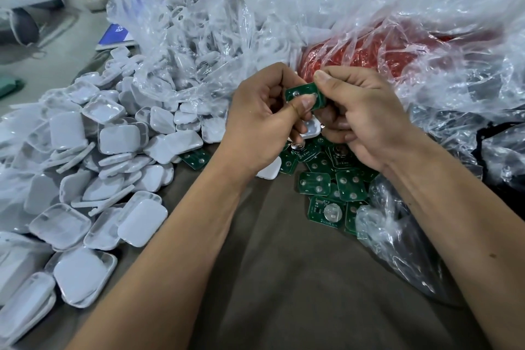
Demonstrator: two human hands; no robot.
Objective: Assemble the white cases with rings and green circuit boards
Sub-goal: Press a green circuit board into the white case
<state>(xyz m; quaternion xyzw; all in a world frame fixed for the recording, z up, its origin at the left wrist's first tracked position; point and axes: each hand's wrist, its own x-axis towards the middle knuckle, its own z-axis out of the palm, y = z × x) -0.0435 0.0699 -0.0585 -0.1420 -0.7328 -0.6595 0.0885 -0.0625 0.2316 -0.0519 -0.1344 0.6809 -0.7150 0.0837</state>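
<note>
Mid-assembly: both hands' fingers pinching one green board above a white case; heaps of loose cases and boards left.

- Fingers of the left hand and right hand are covering most of a white case beneath the pinched green circuit board.
- Crinkled clear plastic bag left of that board is blurring the white parts inside.

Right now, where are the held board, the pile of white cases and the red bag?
Held board (298, 94): head view, its green face.
White cases (119, 139): head view, a case mid-pile.
Red bag (369, 48): head view, its middle.
</note>
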